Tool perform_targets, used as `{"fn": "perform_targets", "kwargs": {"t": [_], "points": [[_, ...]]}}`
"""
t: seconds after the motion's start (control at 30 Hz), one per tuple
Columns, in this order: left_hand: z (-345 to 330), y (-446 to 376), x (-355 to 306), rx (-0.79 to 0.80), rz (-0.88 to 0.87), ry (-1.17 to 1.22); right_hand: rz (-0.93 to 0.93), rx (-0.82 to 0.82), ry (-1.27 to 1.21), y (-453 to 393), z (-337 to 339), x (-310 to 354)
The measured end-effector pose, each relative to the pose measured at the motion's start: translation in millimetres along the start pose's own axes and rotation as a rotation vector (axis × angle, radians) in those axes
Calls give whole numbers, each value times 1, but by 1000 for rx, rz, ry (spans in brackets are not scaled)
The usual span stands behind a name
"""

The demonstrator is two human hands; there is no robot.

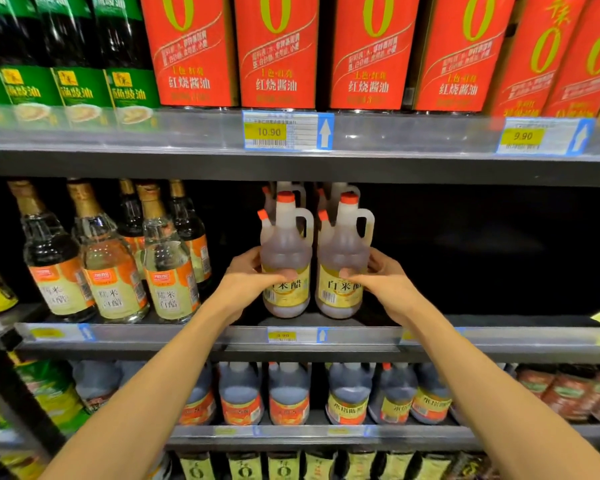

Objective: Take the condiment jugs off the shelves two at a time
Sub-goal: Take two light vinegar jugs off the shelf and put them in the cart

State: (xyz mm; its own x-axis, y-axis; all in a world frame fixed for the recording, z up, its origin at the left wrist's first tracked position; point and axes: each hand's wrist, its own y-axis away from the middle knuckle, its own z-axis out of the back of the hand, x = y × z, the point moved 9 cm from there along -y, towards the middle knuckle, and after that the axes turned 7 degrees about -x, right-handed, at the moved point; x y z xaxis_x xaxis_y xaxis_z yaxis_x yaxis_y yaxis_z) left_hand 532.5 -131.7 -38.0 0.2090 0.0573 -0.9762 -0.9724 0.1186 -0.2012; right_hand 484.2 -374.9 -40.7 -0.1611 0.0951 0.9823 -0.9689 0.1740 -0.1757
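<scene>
Gripping two 白米醋 jugs (284,258), both hands.

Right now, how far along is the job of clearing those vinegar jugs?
The shelf right of the jugs sits bare, so some seem gone. In hand: left hand and right hand each grip a front jug. Left: more jugs behind.

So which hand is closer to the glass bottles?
Left. The left hand grips a jug right beside the glass bottles; the right hand is farther, gripping the other jug.
</scene>
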Motion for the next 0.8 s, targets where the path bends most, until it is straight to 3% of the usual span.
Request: {"fn": "perform_targets", "kwargs": {"t": [0.43, 0.8], "points": [[6, -40, 14, -60, 49, -78, -31, -13, 21, -33, 1, -5], [6, -44, 12, -14, 35, -112, -33, -13, 6, -43, 2, -8]]}}
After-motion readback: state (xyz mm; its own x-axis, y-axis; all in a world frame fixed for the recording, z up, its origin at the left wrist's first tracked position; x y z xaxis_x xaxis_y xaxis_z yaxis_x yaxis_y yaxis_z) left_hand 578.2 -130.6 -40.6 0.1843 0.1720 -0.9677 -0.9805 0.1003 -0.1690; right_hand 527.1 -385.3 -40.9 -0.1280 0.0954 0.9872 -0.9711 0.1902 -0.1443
